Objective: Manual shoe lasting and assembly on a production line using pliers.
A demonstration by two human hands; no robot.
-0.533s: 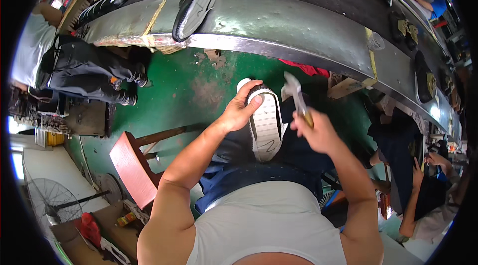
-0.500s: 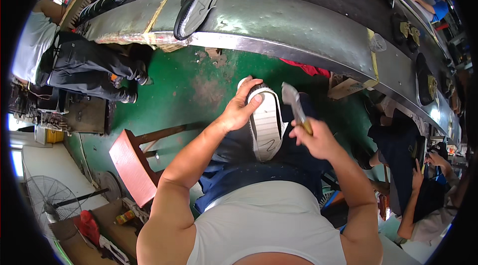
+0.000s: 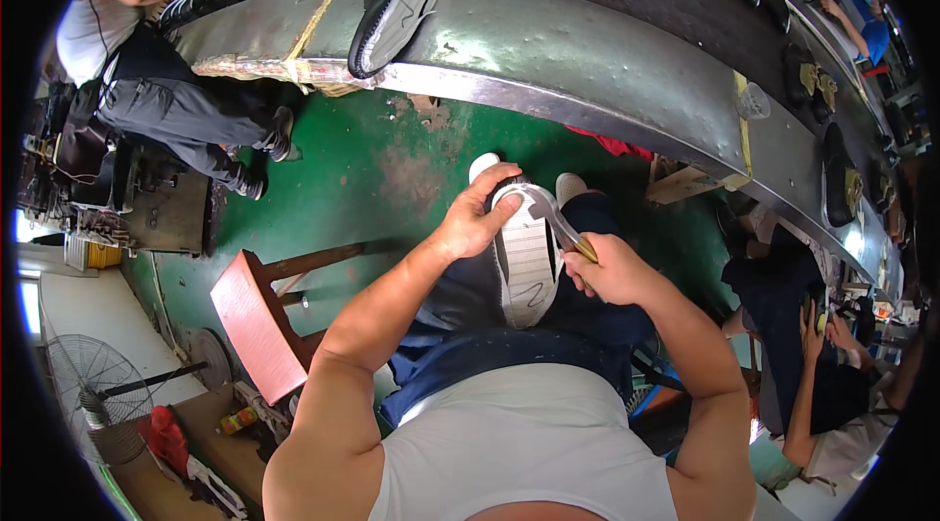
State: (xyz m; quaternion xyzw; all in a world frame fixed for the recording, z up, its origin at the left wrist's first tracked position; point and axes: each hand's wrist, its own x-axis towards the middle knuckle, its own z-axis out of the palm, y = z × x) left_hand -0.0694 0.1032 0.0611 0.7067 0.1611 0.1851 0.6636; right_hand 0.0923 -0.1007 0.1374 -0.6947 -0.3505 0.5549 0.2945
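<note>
A shoe (image 3: 526, 271) with a pale, lined underside and a dark squiggle on it lies sole up over my lap. My left hand (image 3: 478, 215) is closed round its far end, thumb pressed on the underside and fingers behind the edge. Metal pincers (image 3: 554, 217) with a yellowish handle are gripped in my right hand (image 3: 609, 269). Their curved head rests against the shoe's far right rim, close to my left thumb. Whether the jaws pinch any material cannot be made out.
Ahead runs a metal-edged bench (image 3: 548, 66) carrying a dark shoe (image 3: 397, 17) with a white sole. To my left are a reddish stool (image 3: 257, 325) and a wire fan (image 3: 93, 374). People stand at the left (image 3: 103, 31) and work at the right (image 3: 808, 345).
The pincers have moved left, from beside the shoe onto its far rim. My left hand keeps its hold. The person at left now reaches toward the bench.
</note>
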